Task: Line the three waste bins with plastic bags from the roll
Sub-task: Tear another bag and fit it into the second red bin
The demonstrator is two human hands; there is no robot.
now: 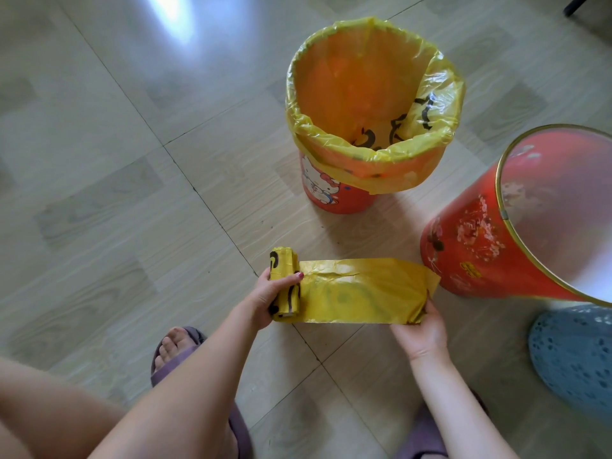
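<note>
Currently, the floor (132, 160) carries one lined bin (371, 120), one unlined red bin (480, 253) and a blue bin (573, 356). The unrolled bag (361, 289) is stretched between both hands. Risk: an uneven pull may tear it off the perforation. The left hand (265, 303) clenches the roll (284, 283); the right hand (420, 332) pinches the bag's free end.
</note>
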